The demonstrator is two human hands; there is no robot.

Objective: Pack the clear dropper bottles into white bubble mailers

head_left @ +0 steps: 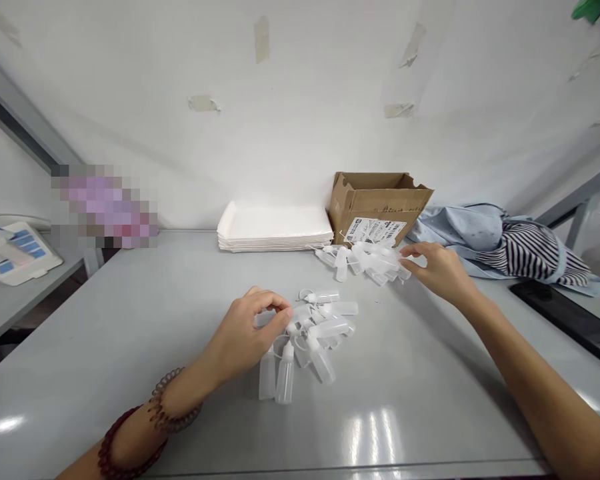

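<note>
Small translucent plastic dropper bottles with strap-tethered caps lie in two loose piles on the grey table. At the near pile point(330, 327), my left hand point(253, 320) is closed, thumb and forefinger pinched on a dropper bottle point(300, 315). My fingers partly cover that bottle. Two bottles point(285, 380) lie just below this hand, towards me. My right hand point(437, 267) reaches to the right edge of the far pile point(367, 260). Its thumb and fingertips close on a bottle point(403, 272) there, most of which blends into the pile.
Behind the far pile stands an open cardboard box point(380, 203) with a label. Left of it is a stack of white padded envelopes point(275, 230). Blue and striped cloth point(480, 237) and a black phone point(570, 317) lie at right. A scale point(25, 257) sits on the side table at left.
</note>
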